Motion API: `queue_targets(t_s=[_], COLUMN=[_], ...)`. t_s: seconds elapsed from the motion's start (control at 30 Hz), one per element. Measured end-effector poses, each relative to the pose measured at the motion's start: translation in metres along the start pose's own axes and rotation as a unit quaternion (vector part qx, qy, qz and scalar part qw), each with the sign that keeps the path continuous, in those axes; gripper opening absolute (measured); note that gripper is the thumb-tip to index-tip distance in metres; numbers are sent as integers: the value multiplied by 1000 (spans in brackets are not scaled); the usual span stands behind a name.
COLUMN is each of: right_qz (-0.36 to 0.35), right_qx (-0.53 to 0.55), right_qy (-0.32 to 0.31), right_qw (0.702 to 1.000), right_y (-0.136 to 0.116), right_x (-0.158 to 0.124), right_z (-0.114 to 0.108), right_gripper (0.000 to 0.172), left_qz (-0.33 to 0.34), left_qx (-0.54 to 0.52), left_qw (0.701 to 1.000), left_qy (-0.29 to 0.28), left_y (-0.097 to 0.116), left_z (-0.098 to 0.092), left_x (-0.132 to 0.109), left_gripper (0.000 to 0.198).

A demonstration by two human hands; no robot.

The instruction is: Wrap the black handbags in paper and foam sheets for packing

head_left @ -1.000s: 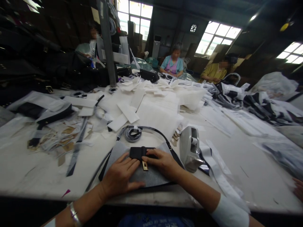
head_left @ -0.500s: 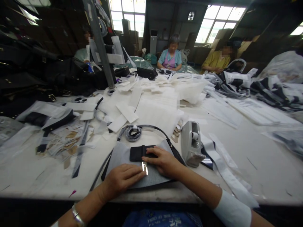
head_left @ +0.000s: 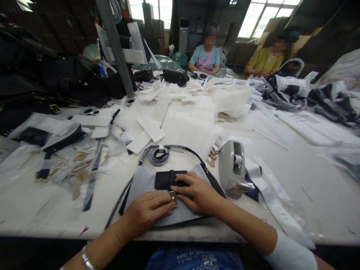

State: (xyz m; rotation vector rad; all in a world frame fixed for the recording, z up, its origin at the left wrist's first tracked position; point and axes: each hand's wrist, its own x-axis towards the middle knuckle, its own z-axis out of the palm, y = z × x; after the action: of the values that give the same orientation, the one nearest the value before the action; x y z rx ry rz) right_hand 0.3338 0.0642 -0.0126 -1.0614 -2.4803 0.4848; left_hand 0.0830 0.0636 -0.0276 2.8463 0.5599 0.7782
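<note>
A grey fabric-covered bag (head_left: pixel 140 180) lies flat at the near table edge, with a black flap (head_left: pixel 164 179) and a small gold clasp (head_left: pixel 173 196) on it. My left hand (head_left: pixel 144 211) rests on the grey fabric, fingers together, fingertips touching the clasp. My right hand (head_left: pixel 197 193) lies over the right end of the black flap, fingers bent, pressing down beside the clasp. A black strap (head_left: pixel 194 153) loops from the bag, and a coiled bundle (head_left: pixel 159 154) sits just behind it.
A grey tape dispenser (head_left: pixel 233 168) stands right of the bag. White foam sheets (head_left: pixel 185 123) cover the table's middle, paper tags and straps (head_left: pixel 75 165) lie left, black bags (head_left: pixel 70 82) are stacked far left. A post (head_left: pixel 116 52) rises behind. Two people sit across the table.
My left hand has slid right across the grey fabric until its fingertips reach the clasp. My right hand stays on the flap. The view has tilted down slightly.
</note>
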Motion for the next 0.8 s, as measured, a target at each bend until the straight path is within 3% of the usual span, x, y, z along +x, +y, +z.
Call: queue_targets(t_s=[0.13,0.33,0.6,0.8], right_qz=[-14,-49,-57,-120], right_qx=[-21,-33,-46,-38], right_qy=[7,5,-47,-117], right_qw=[1000,998,996,985], right_y=[1,8,10,11], right_x=[-4,-5,11,18], right_z=[4,14,8,4], right_gripper=[35,33,21,20], left_qz=[-21,-93,-92,-78], left_qx=[-13,5,17,37], left_qw=[999,993,992,995], left_qy=[-20,-67,-81,-47], left_y=[7,27,27,27], left_z=[-5,-3,0,0], left_x=[6,6,0,-3], left_gripper=[28,40,40,40])
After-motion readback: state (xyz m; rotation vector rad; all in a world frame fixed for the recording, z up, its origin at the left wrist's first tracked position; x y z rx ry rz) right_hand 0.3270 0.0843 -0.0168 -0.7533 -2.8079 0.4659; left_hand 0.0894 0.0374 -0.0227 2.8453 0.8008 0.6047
